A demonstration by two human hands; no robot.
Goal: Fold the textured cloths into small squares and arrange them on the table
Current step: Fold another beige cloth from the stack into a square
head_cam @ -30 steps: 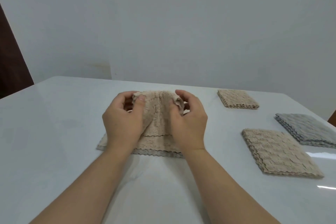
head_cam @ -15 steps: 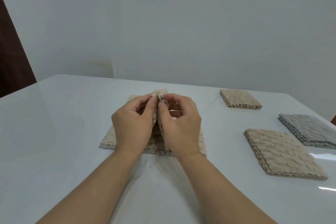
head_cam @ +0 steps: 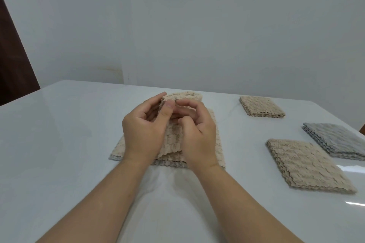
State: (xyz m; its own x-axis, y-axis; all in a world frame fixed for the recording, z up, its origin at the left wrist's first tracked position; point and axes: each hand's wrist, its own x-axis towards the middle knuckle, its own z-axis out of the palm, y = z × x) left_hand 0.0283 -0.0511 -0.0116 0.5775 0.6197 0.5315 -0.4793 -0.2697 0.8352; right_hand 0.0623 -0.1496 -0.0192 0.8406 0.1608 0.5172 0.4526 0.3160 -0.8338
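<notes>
White table (head_cam: 59, 134) bears beige cloth (head_cam: 174, 141), pinched by left grip (head_cam: 144, 130) and right grip (head_cam: 197, 136).

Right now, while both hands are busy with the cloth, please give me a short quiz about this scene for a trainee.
1. Multiple choice: how many finished squares lie on the table to the right of the hands? A) two B) three C) five
2. True or false: the left hand lies flat on the bare table, away from the beige cloth.
3. Short answer: what colour is the rightmost square?

Key
1. B: the far beige square, the near beige square and the rightmost square.
2. False: the left hand and the right hand both pinch the raised fold of the beige cloth.
3. Grey.
</notes>
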